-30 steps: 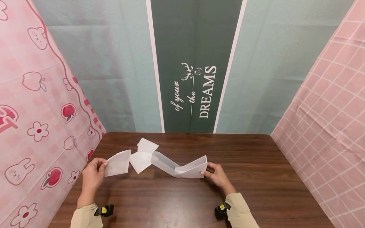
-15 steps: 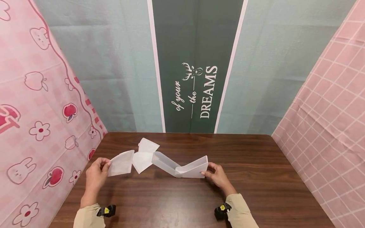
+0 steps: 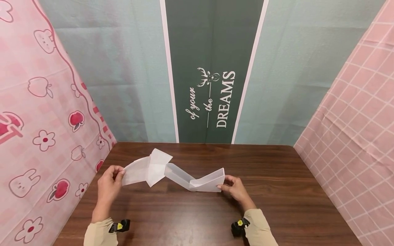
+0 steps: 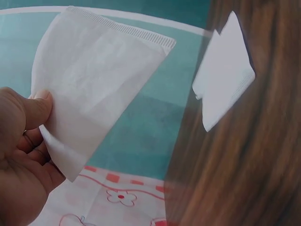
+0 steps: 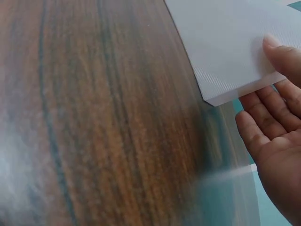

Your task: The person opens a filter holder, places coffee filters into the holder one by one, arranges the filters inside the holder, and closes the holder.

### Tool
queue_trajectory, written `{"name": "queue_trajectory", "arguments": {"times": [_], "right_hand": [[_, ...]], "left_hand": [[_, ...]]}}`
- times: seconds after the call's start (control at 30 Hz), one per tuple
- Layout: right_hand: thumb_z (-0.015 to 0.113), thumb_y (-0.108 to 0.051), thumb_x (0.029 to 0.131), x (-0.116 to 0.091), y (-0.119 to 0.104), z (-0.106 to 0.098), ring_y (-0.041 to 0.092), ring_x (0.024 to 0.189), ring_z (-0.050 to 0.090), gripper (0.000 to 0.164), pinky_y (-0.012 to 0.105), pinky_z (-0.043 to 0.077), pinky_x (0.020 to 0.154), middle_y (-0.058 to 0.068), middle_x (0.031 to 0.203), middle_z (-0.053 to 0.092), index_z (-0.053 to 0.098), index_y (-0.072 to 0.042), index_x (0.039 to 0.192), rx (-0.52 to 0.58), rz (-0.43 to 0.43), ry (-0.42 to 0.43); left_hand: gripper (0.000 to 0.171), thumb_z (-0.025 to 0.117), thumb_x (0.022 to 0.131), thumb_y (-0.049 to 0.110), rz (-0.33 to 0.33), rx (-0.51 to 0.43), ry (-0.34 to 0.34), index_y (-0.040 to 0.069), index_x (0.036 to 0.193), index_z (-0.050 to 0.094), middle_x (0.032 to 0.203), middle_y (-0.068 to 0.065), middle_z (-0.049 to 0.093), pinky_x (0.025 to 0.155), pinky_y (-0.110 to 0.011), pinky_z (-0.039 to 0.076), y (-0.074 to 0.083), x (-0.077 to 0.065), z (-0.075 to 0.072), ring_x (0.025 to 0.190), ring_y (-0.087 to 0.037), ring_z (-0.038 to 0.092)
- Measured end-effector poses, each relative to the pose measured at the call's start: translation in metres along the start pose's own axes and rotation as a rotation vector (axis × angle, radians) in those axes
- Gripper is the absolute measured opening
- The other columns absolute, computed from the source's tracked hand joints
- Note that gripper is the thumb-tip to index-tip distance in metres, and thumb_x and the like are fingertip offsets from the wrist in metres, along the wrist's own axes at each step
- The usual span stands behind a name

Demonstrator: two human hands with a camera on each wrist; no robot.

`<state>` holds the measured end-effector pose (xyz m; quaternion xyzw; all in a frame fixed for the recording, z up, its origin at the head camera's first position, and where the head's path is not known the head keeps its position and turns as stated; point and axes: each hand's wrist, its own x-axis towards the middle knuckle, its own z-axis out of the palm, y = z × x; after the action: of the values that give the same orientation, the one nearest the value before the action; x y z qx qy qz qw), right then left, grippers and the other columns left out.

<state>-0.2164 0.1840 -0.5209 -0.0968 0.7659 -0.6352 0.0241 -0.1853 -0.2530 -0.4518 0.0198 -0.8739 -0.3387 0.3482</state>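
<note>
In the head view my left hand (image 3: pixel 109 186) pinches a white paper coffee filter (image 3: pixel 135 171) at one side, between thumb and fingers. The left wrist view shows this held filter (image 4: pixel 94 80) raised, with a crimped seam along one edge. Two more white filters (image 3: pixel 159 167) appear to lie overlapping on the table, just right of the held one. To their right stands a V-shaped, whitish translucent plastic holder (image 3: pixel 207 181). My right hand (image 3: pixel 237 191) grips its right end, thumb on the near face. The right wrist view shows the holder's corner (image 5: pixel 225 52) close up.
The brown wood-grain table (image 3: pixel 197 218) reaches back to a green curtain (image 3: pixel 203 41). A pink printed cloth (image 3: pixel 55 136) hangs on the left, and a pink checked cloth (image 3: pixel 347 119) on the right. The holder's left arm ends close to the loose filters.
My left hand has moved right and slightly away from me with its filter, which now overlaps the loose filters in the head view. The right hand and the holder stay nearly still.
</note>
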Motion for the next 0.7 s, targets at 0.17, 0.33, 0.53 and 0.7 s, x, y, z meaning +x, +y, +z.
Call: {"name": "queue_trajectory", "arguments": {"times": [0.17,0.33,0.53,0.7], "right_hand": [[0.078,0.001,0.072,0.006,0.017,0.0,0.027,0.09,0.063,0.041,0.031,0.051,0.075,0.017,0.101,0.064,0.061,0.008,0.109,0.023,0.009,0.019],[0.077,0.002,0.072,0.009,0.014,0.002,0.027,0.094,0.062,0.049,0.032,0.05,0.078,0.018,0.105,0.063,0.056,0.009,0.115,0.066,-0.032,0.008],[0.074,0.011,0.071,0.011,0.009,0.004,0.018,0.088,0.062,0.043,0.026,0.049,0.077,0.015,0.1,0.064,0.057,0.011,0.111,0.129,-0.05,0.03],[0.073,0.011,0.072,0.013,0.01,0.004,0.016,0.083,0.062,0.035,0.026,0.05,0.072,0.008,0.094,0.066,0.058,0.012,0.104,0.149,-0.042,0.021]], "left_hand": [[0.011,0.069,0.079,-0.004,0.034,-0.034,0.017,0.002,0.08,0.06,0.07,-0.006,0.056,0.055,-0.017,0.032,0.009,0.003,0.006,0.06,-0.012,0.045],[0.012,0.07,0.079,-0.003,0.044,-0.053,0.035,0.002,0.079,0.06,0.07,-0.006,0.057,0.055,-0.015,0.034,0.014,0.004,0.011,0.061,-0.011,0.047],[0.011,0.069,0.079,-0.004,0.038,-0.072,0.03,0.002,0.08,0.06,0.071,-0.006,0.058,0.055,-0.014,0.034,0.019,0.005,0.014,0.062,-0.013,0.047],[0.01,0.069,0.08,-0.003,0.038,-0.095,0.029,0.002,0.08,0.061,0.07,-0.007,0.057,0.054,-0.015,0.034,0.024,0.007,0.016,0.061,-0.013,0.047]]}}
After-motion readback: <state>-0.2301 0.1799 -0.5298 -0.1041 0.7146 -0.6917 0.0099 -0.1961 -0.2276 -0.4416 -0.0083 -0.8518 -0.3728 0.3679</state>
